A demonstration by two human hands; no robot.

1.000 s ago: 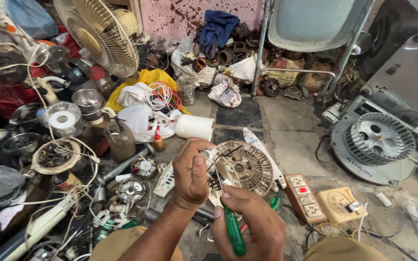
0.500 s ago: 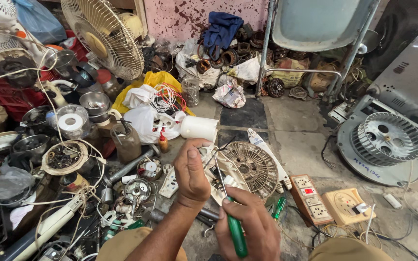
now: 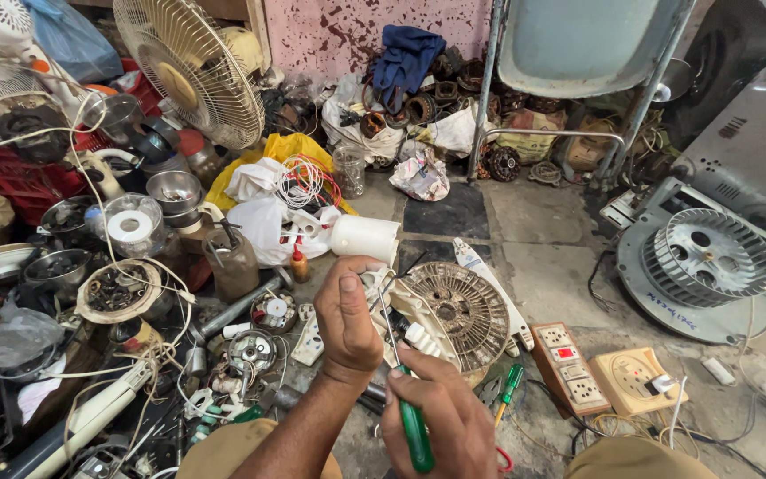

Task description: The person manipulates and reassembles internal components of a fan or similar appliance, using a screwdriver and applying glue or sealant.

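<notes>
Green-handled screwdriver (image 3: pixel 411 417) in right hand (image 3: pixel 441 421) grip; left hand (image 3: pixel 347 315) pinching small white part (image 3: pixel 372 282).

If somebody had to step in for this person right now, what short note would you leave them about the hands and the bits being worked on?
Left hand: raised, pinching a small white part at its fingertips.
Right hand: gripping a green-handled screwdriver, thin shaft pointing up to the white part.
Nearby: round fan motor grille lies on the floor just beyond the hands; a second green screwdriver lies beside it; white extension board to the right.
Done: cannot tell from this view how far the part is opened.
Left: the screwdriver tip is at the part, so work on it looks unfinished.
</notes>
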